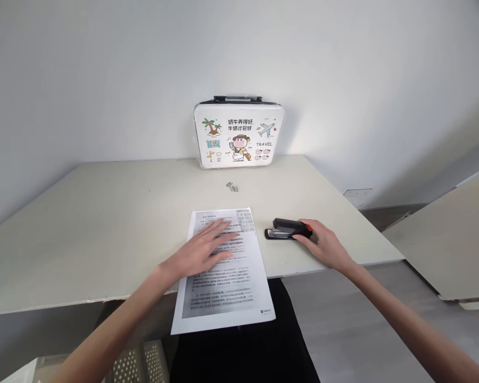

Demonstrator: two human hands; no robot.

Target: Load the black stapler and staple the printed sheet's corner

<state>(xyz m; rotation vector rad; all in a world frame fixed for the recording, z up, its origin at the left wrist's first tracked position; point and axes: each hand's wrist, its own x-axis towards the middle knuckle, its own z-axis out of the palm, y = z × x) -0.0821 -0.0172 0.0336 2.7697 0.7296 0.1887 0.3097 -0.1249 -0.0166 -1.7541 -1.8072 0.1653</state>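
Printed sheets of paper (227,298) lie at the table's front edge, their lower part hanging over it above the lap. Flat on the upper half of the page rests my left hand (205,247), fingers spread. To the right of the paper is a black stapler (289,227), lying on the table with its jaw pointing left. My right hand (323,244) grips its rear end, thumb in front and fingers behind. A narrow gap separates the stapler from the sheet. Beyond the paper lie a few small strips of staples (232,187).
A white case (239,135) with cartoon prints and a black handle stands against the wall at the back of the pale table (115,223). Below the table at the lower left are perforated baskets (155,361). A pale panel (447,239) stands at the right.
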